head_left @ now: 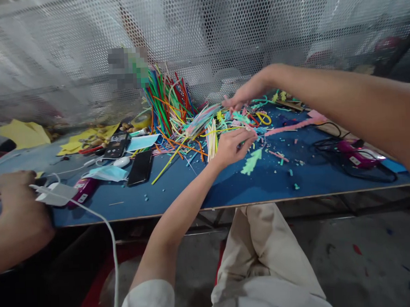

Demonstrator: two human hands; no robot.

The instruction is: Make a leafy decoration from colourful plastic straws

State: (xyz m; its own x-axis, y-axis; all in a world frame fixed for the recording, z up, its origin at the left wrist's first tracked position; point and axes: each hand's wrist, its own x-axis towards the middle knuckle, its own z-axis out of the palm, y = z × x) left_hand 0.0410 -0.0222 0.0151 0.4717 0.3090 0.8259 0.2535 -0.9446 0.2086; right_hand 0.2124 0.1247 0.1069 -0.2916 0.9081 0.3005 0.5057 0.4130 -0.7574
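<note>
Beige trousers (263, 241) sit below the blue table (227, 188). Above its strip pile (196, 120), left hand (233, 145) pinches thin strips; right hand (245, 95) half-curled, hold unclear.

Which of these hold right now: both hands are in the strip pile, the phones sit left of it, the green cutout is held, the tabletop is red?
1. Both the left hand and the right hand are at the pile of coloured strips. True.
2. Two phones lie left of the pile. True.
3. The green cutout is held. False: it lies on the table.
4. The tabletop is red. False: it is blue.
</note>
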